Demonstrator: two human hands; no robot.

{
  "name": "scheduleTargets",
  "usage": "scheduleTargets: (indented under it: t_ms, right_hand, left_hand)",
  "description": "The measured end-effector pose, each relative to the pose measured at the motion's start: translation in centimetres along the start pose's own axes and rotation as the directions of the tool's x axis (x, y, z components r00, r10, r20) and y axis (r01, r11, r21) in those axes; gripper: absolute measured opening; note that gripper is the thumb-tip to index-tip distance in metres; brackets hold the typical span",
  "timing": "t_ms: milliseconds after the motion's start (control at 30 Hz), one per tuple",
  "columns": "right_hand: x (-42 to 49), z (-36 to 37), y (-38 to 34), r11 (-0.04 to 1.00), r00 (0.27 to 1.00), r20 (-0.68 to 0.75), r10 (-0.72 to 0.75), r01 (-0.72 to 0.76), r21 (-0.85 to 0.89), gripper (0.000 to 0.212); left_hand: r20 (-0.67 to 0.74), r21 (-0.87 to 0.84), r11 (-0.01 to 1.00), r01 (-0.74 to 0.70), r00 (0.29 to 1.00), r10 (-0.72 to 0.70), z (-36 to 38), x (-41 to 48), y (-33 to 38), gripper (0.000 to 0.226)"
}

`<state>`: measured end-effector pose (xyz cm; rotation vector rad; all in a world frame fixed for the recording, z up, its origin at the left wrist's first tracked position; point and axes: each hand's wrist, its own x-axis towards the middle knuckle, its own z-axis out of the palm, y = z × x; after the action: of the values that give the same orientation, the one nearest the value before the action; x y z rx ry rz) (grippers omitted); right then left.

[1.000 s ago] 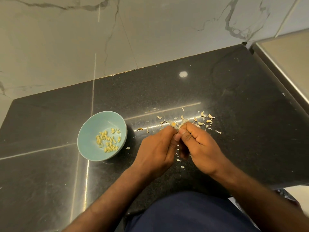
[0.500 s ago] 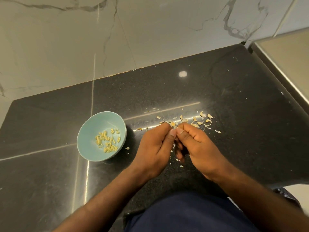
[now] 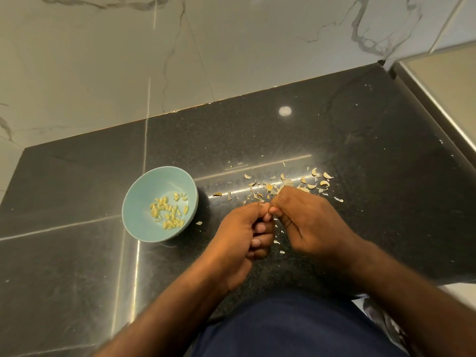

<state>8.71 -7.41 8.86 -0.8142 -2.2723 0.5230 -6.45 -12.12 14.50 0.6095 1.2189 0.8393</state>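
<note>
Head view: left grip (image 3: 239,235) and right grip (image 3: 309,225) are both pinching a barely visible seed (image 3: 270,209) over the desk (image 3: 360,163), likely so shells (image 3: 309,185) are falling there while kernels (image 3: 168,211) are sitting in the nearby bowl (image 3: 154,180).

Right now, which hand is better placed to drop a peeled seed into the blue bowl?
Probably the left hand: the blue bowl sits on its side, close beside it. The right hand would have to cross over the left. Both pinch the seed, hidden between fingertips.
</note>
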Motion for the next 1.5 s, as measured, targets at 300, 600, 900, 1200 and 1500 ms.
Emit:
scheduleTargets:
  t_ms: [300, 600, 900, 1200, 1500]
  right_hand:
    - [0.8, 0.4, -4.5, 0.144, 0.607, 0.398, 0.688, -0.652, 0.745, 0.038]
    - [1.1, -0.4, -4.3, 0.028, 0.584, 0.496, 0.642, -0.665, 0.747, 0.045]
    - [0.1, 0.2, -2.6, 0.797, 0.916, 0.024, 0.401, -0.361, 0.484, 0.023]
    - [-0.1, -0.2, -2.4, 0.855, 0.912, -0.17, 0.372, -0.266, 0.445, 0.019]
    - [0.9, -1.3, -3.0, 0.544, 0.835, 0.12, 0.538, -0.452, 0.707, 0.017]
  left_hand:
    - [0.227, 0.769, 0.313, -0.558, 0.695, 0.682, -2.0, 2.0, -2.3, 0.027]
    - [0.295, 0.797, 0.127, -0.59, 0.565, 0.77, -2.5, 2.3, -2.1, 0.027]
    - [-0.018, 0.342, 0.818, -0.462, 0.867, 0.498, -0.6, 1.5, -1.5, 0.027]
    - [-0.033, 0.224, 0.889, -0.4, 0.908, 0.417, -0.6, 1.0, -0.6, 0.031]
    - [0.018, 0.429, 0.753, -0.499, 0.838, 0.545, -1.3, 1.5, -1.4, 0.024]
